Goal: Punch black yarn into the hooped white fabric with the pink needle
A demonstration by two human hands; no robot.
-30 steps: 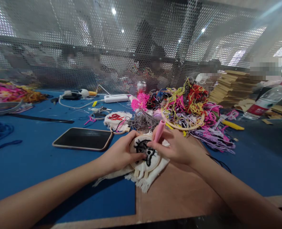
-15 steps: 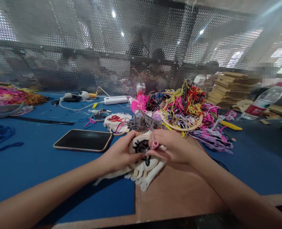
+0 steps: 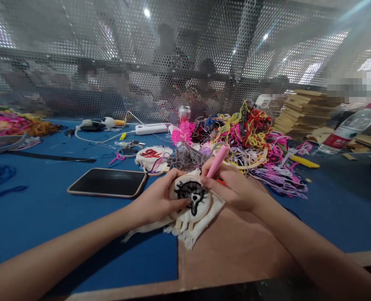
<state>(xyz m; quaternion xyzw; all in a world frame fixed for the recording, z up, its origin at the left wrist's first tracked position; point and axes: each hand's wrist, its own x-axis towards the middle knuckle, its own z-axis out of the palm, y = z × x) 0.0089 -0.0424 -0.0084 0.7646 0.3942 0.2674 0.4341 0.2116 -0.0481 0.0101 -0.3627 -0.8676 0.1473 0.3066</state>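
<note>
My left hand (image 3: 160, 200) is closed on the left edge of an embroidery hoop (image 3: 208, 209), its thumb lying over the front. White cloth (image 3: 212, 219) with a frayed edge is stretched in the hoop and hangs out below it. On the cloth is a black and grey yarn design (image 3: 187, 191) with a small white and black spot. My right hand (image 3: 235, 186) is closed around a pink punch needle (image 3: 217, 162), held slanting at the hoop's upper right edge. Its tip is hidden by my fingers. A small orange-red patch (image 3: 220, 181) shows beneath that hand.
A phone (image 3: 107, 182) lies left of the hoop. Behind are a second hoop with red stitching (image 3: 152, 155), a heap of coloured yarn (image 3: 235, 133) and a white power strip (image 3: 151, 128). A yellow tool (image 3: 304, 161), a bottle (image 3: 350, 129) and stacked brown cardboard (image 3: 304, 113) stand right.
My right hand has moved from over the design to the hoop's upper right edge and turned the punch needle, so its pink handle shows lengthwise. More of the design is uncovered. My left hand stays put.
</note>
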